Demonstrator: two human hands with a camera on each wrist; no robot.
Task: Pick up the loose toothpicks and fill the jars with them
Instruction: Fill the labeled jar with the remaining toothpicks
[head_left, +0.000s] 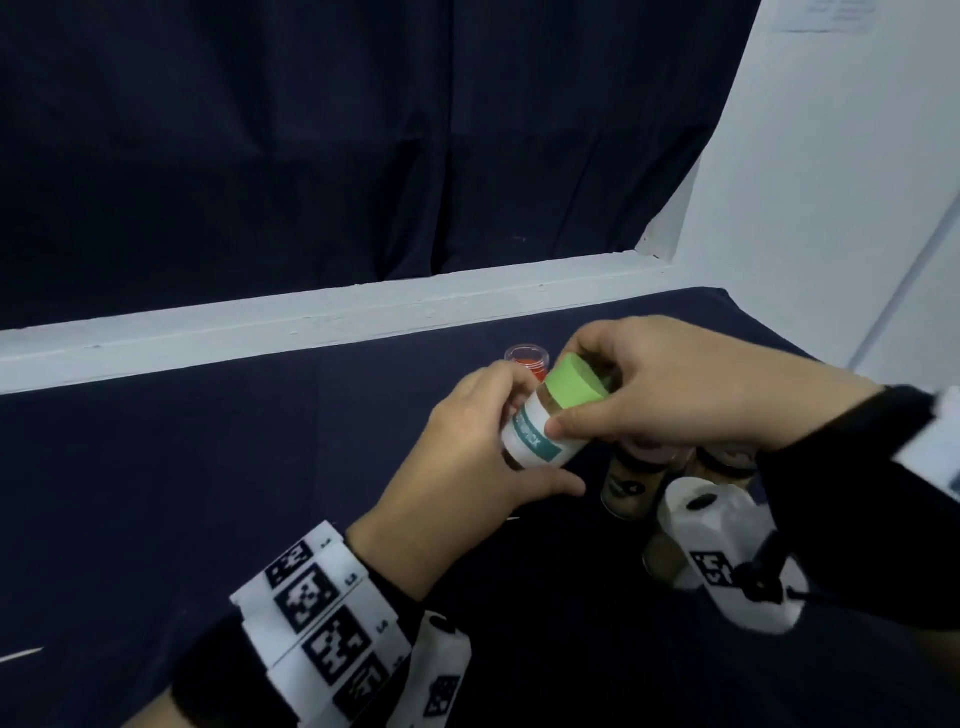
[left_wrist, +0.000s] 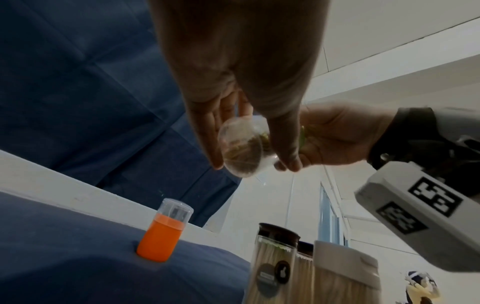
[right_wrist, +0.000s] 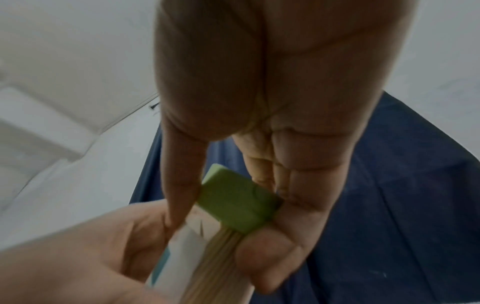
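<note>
While raised over the table | left hand (head_left: 457, 462) grips tilted jar (head_left: 540, 434) | right hand (head_left: 670, 384) fingers clasp green lid (head_left: 574, 384)

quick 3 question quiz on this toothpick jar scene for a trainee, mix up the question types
1. True or false: the green lid sits on the jar held in both hands.
2. Which hand grips the lid end? A) left hand B) right hand C) neither
3. Fill in: the small container standing alone on the dark cloth has an ______ body under a clear cap.

Key: 1 true. 2 B; the left hand holds the jar's body. 3 orange.
</note>
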